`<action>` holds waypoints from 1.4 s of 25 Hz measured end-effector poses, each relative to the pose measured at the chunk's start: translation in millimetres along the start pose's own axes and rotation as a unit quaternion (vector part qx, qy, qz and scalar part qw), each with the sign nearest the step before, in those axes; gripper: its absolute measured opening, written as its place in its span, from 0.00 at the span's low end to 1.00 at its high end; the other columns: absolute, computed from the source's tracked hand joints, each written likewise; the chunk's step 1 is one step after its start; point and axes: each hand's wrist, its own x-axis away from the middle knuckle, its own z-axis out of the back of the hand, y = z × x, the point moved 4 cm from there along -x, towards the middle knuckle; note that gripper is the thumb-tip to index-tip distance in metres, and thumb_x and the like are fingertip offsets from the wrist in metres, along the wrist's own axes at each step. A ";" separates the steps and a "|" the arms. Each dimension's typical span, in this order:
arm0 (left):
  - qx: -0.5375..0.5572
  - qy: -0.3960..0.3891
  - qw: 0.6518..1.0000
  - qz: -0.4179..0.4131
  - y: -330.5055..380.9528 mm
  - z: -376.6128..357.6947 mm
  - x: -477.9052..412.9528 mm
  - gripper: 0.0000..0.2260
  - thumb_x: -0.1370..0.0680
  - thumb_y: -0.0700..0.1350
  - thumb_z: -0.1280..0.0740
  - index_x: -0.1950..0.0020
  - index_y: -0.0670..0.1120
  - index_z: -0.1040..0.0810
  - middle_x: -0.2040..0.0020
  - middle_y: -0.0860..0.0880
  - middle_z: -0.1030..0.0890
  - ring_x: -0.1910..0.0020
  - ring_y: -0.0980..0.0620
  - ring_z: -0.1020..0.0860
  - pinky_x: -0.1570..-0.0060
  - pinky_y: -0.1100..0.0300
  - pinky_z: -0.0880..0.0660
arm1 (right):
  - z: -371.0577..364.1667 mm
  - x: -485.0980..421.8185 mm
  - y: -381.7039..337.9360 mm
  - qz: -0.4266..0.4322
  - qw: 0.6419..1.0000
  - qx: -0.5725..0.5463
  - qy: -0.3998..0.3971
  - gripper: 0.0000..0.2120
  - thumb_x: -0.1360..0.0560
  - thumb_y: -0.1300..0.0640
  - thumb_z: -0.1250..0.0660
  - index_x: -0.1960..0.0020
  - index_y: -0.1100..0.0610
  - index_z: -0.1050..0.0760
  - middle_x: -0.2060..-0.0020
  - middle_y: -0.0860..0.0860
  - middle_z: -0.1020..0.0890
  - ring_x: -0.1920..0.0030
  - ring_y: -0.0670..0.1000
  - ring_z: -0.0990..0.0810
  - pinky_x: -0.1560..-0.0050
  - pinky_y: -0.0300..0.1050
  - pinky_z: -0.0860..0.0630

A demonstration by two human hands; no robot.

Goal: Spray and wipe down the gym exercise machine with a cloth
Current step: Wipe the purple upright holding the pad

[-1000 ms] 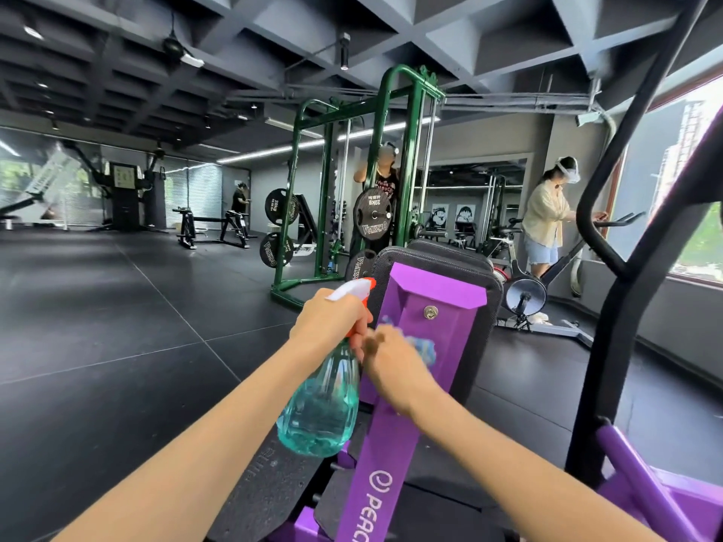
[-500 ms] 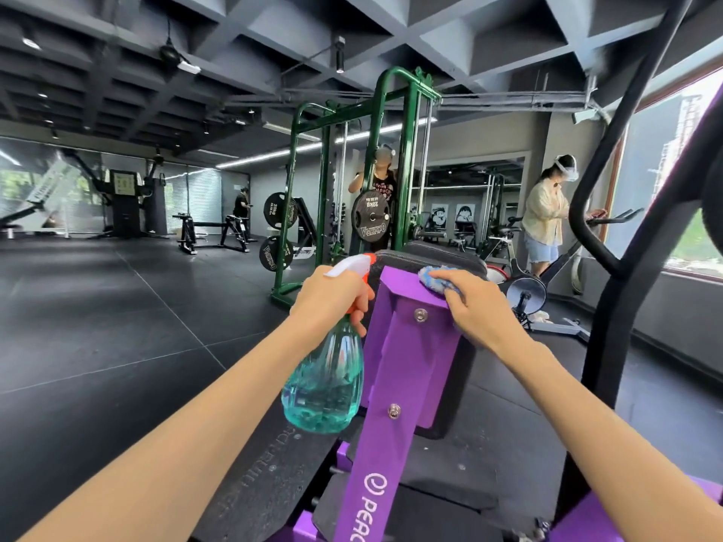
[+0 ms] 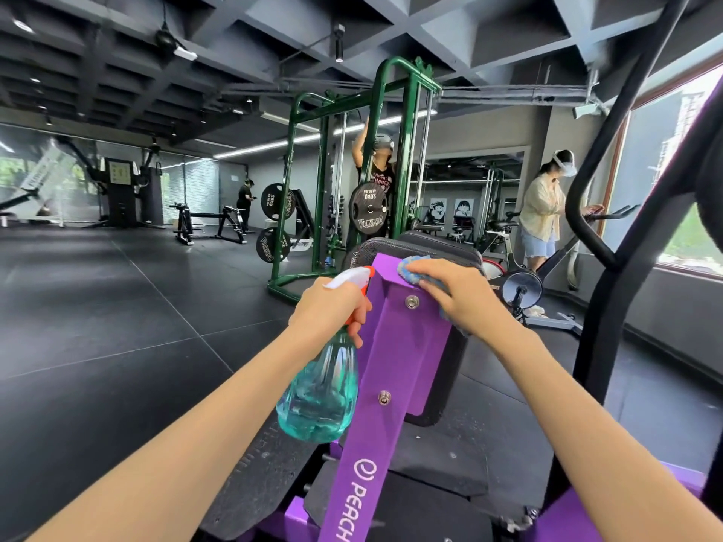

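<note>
A purple exercise machine post (image 3: 385, 369) with a black back pad (image 3: 442, 248) stands in front of me. My left hand (image 3: 330, 311) grips the neck of a teal spray bottle (image 3: 319, 397) with a white and orange trigger head, just left of the post. My right hand (image 3: 457, 293) holds a blue cloth (image 3: 410, 269) and presses it on the top edge of the purple post. Most of the cloth is hidden under my fingers.
A black curved frame bar (image 3: 610, 213) rises at the right. A green power rack (image 3: 391, 181) with weight plates stands behind, a person inside it. Another person (image 3: 544, 213) stands by an exercise bike at the right. Dark rubber floor (image 3: 117, 307) spreads to the left.
My right hand with the cloth moved up from the front face of the purple post to its top edge and now sits there. The left hand and bottle barely shifted.
</note>
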 end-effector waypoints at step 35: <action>-0.103 -0.009 0.995 0.001 -63.2 -26.4 11.1 0.14 0.44 0.45 0.39 0.62 0.50 0.20 0.67 0.45 0.17 0.61 0.44 0.18 0.41 0.45 0.24 | -58.4 73.0 -2.6 -0.339 0.855 -0.174 0.352 0.17 0.27 0.74 0.45 0.42 0.65 0.28 0.58 0.59 0.22 0.65 0.40 0.23 0.63 0.29 0.32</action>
